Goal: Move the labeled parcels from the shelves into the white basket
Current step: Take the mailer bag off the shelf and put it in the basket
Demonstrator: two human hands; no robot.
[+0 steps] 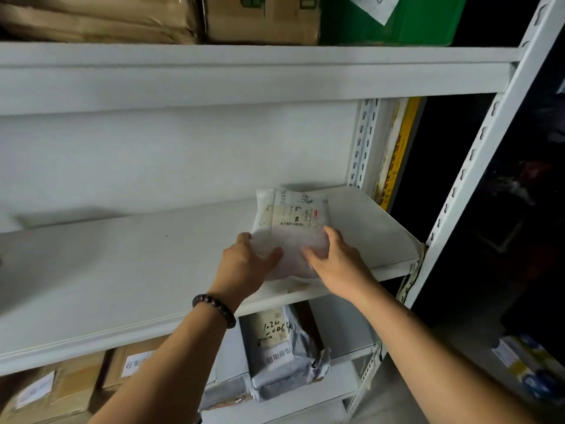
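**While much remains, one pickup is under way**

Although the white basket is out of view, the task looks far from done: a grey labeled parcel [281, 356] and labeled cardboard boxes [61, 390] sit on the lower shelf [345, 347]. The white labeled mailer [292, 221] lies near the middle shelf's [122, 270] front right corner, with the left hand [244, 266] and right hand [341, 266] each closing its grip on the mailer's near end

Both bare forearms reach up and forward, converging. The left hand [246, 266] grips the near left edge of the white parcel [290, 221], thumb on top and fingers apparently curled beneath. The right hand [336, 263] holds the near right edge, thumb on top, index finger along the side. A beaded bracelet [214, 310] circles the left wrist.
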